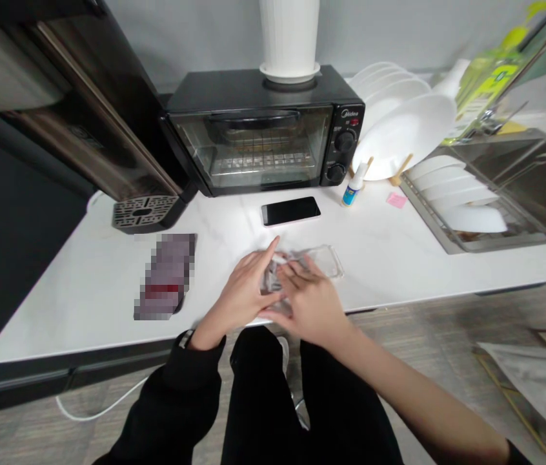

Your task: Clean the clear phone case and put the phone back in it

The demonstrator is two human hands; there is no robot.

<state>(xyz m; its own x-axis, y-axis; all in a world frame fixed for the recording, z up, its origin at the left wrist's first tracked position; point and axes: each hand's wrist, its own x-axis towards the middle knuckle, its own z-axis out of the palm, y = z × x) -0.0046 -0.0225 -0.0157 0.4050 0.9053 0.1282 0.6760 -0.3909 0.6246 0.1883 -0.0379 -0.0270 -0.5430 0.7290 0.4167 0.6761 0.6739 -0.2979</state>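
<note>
A clear phone case (324, 259) lies on the white counter (84, 284) near its front edge. Both my hands rest on its left part. My left hand (246, 290) has its fingers stretched toward the case, index finger pointing forward. My right hand (309, 300) lies over the case with fingers pressing down on it; something small and pale shows between the fingers, too blurred to name. A black smartphone (291, 210) lies face up just behind the case, untouched.
A black toaster oven (263, 135) stands at the back, with a white pot (289, 39) on top. Also here: a small white bottle (353, 187), plates in a rack (399, 129), a sink with dishes (471, 200), a pink note (396, 199), a blurred packet (165, 276), and a dark appliance (108, 129).
</note>
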